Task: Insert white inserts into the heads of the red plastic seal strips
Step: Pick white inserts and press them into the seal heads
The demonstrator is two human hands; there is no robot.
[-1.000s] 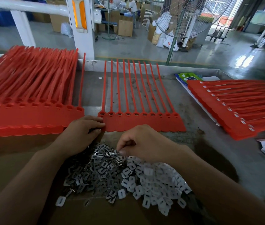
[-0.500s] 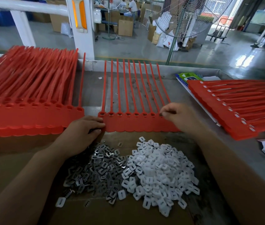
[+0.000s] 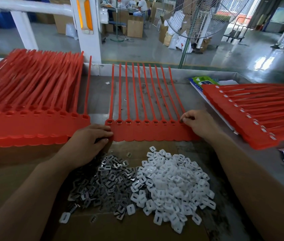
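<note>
A steel workbench (image 3: 99, 94) carries a joined row of red seal strips (image 3: 148, 131) straight ahead, heads toward the person. Just in front of it lies the heap of white inserts (image 3: 172, 185), touching a pile of grey metal clips (image 3: 106, 181). The left hand (image 3: 89, 143) grips the row's left edge. The right hand (image 3: 200, 124) pinches a small dark piece (image 3: 182, 121) at the rightmost head.

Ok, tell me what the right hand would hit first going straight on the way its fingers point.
The right hand points left, pinching a small dark piece at the rightmost head of the middle red seal strip sheet. Straight on, it would probably meet the neighbouring head first; its height there is unclear.
</note>
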